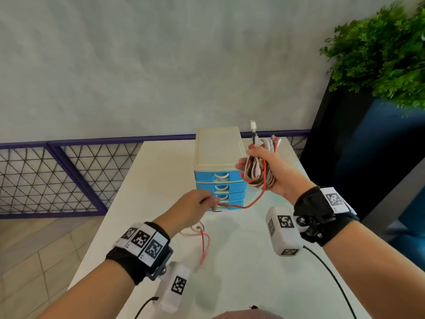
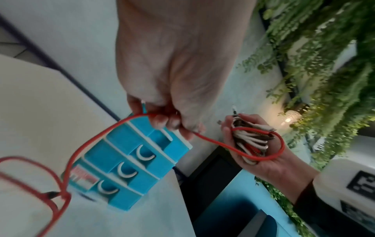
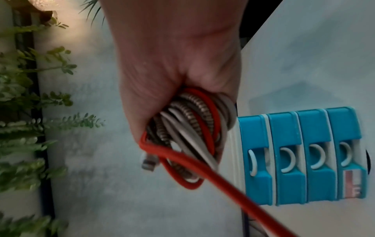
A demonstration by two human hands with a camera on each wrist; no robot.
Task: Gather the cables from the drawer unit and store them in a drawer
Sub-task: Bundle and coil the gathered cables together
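Note:
A small drawer unit with a cream top and several blue drawers, all closed, stands on the white table. My right hand grips a coiled bundle of white, brown and red cables beside the unit's right side; the same bundle fills the right wrist view. A loose red cable runs from the bundle to my left hand, which pinches it in front of the lower drawers. In the left wrist view the red cable loops down from the left hand onto the table.
A purple-framed mesh railing runs behind the table. A dark planter with green foliage stands at the right. Black wrist-camera leads trail over the near table surface.

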